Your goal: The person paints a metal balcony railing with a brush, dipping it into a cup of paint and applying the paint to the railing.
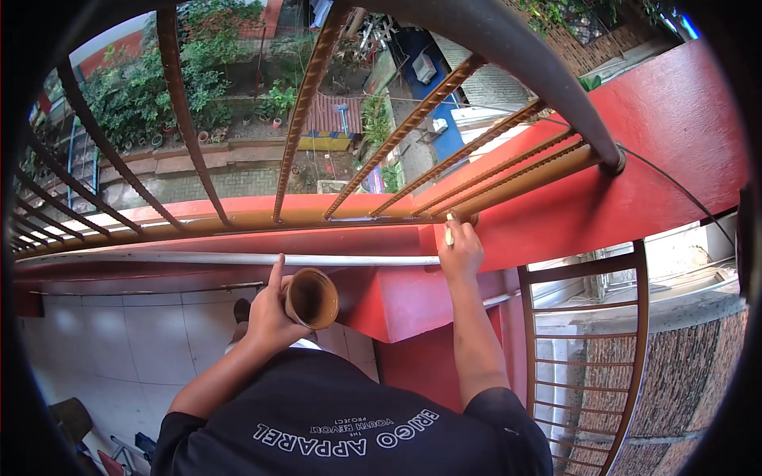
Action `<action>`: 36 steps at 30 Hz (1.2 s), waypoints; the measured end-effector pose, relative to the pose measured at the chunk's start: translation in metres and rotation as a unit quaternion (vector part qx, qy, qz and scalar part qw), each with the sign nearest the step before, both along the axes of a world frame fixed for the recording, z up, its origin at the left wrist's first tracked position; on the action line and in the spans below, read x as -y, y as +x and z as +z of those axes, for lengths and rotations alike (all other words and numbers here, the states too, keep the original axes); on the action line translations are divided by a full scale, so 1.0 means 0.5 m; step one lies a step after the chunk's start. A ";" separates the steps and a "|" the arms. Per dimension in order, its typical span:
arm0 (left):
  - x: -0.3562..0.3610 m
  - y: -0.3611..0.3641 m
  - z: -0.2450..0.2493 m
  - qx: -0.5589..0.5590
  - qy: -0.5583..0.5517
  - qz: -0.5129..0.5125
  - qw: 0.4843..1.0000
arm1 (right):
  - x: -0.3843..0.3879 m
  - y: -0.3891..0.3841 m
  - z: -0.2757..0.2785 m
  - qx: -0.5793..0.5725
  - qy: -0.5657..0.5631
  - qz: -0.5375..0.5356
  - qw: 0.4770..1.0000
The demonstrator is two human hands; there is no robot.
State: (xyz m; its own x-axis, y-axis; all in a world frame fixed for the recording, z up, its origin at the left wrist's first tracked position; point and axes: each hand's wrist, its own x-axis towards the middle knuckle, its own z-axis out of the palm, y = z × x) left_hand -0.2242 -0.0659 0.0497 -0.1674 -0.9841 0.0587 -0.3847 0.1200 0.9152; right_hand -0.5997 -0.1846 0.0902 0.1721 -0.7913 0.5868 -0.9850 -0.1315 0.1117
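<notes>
My left hand point(270, 315) is wrapped round a brown cup point(319, 279), with the index finger pointing up along its side. The cup's mouth faces me and its inside is dark; I cannot make out what is in it. My right hand point(463, 252) grips a small brush point(449, 236) with a pale handle. The brush's tip is at the brown bottom rail point(349, 220) of the railing, close to its right-hand corner. Most of the bristles are hidden or too small to see.
Ribbed brown bars point(300, 119) rise to a thick curved handrail point(524, 47). A white pipe point(357, 260) runs along the red ledge point(667, 143). A second barred railing point(583, 337) stands at the right. Beyond and below lie plants point(151, 95). White floor tiles point(143, 341) show at left.
</notes>
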 end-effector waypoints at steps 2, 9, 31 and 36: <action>0.006 0.002 -0.003 0.002 -0.009 -0.007 1.000 | 0.027 -0.005 0.001 0.001 0.019 -0.013 1.000; 0.007 0.007 -0.008 0.017 -0.035 -0.005 0.999 | -0.001 -0.006 0.131 0.125 -0.072 -0.046 0.988; 0.032 0.000 0.025 -0.008 -0.051 0.007 0.999 | -0.091 -0.122 0.104 0.023 -0.138 0.096 0.986; 0.012 -0.017 0.066 -0.011 -0.006 0.033 0.999 | -0.123 -0.141 0.126 0.104 -0.204 0.080 0.970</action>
State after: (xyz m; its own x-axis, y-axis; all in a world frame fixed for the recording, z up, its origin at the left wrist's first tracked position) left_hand -0.2328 -0.0719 0.0828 -0.0998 -0.9923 0.0735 -0.3712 0.1057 0.9225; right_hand -0.6700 -0.1230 0.1531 0.1168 -0.4589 0.8808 -0.9626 -0.2706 -0.0134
